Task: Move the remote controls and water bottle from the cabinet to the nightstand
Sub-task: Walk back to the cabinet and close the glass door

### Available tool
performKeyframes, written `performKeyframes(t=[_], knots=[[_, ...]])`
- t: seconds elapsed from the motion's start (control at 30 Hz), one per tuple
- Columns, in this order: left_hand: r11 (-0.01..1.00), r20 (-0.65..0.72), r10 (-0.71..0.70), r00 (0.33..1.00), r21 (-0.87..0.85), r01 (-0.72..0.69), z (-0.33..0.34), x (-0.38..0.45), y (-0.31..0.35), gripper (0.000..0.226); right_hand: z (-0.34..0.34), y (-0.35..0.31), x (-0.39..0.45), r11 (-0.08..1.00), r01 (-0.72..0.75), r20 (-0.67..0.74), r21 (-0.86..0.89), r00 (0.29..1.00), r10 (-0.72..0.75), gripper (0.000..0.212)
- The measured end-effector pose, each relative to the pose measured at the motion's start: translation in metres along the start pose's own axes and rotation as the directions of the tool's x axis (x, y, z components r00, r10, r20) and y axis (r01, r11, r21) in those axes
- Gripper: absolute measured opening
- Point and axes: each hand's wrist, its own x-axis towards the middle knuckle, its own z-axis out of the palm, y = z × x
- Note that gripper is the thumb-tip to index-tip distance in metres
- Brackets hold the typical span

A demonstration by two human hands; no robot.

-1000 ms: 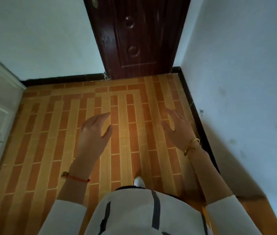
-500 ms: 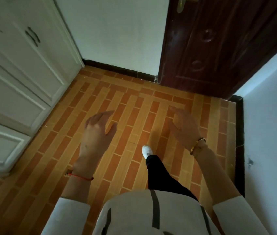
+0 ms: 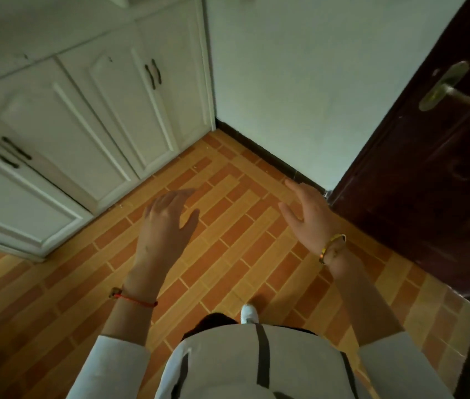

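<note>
The white cabinet (image 3: pixel 89 116) with panelled doors and dark handles fills the upper left; its doors are closed. No remote control, water bottle or nightstand is in view. My left hand (image 3: pixel 164 226) hovers over the floor below the cabinet's corner, fingers relaxed and holding nothing; a red string is on its wrist. My right hand (image 3: pixel 311 217) is held out to the right, fingers straight and spread, holding nothing, with a gold bangle on the wrist.
A dark brown door (image 3: pixel 429 182) with a brass lever handle (image 3: pixel 443 87) stands at the right. A white wall (image 3: pixel 285 82) with a dark skirting lies between cabinet and door. Orange brick-pattern floor (image 3: pixel 228 269) lies underfoot, with one white shoe (image 3: pixel 249 313) showing.
The view has swung left: the cabinet now fills the upper left and the door has slid to the right edge. Both hands stay held out in front, holding nothing.
</note>
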Motion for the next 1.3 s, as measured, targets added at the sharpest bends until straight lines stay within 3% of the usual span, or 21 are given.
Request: performKeyframes(t=[0.33,0.5,0.87,1.3], knots=[[0.991,-0.065,-0.136,0.989,-0.006,0.136,0.035,0.11,-0.029,0.039,0.009,0.021,0.159,0.99,0.124,0.076,0.062,0.989,-0.128,0.052],[0.985,-0.087,-0.171,0.981,-0.015,0.17,0.057,0.185,-0.05,0.038,0.021,0.033,0.238,0.987,0.114,0.08,0.114,0.989,-0.123,0.051],[0.992,-0.131,-0.106,0.986,0.055,0.113,0.072,0.402,-0.108,0.04,0.032,0.028,0.456,0.983,0.105,0.008,0.153,0.994,-0.107,0.051],[0.988,-0.134,-0.139,0.981,0.054,0.148,0.103,0.579,-0.129,0.042,0.031,0.048,0.635,0.973,0.125,-0.004,0.192,0.992,-0.127,0.05]])
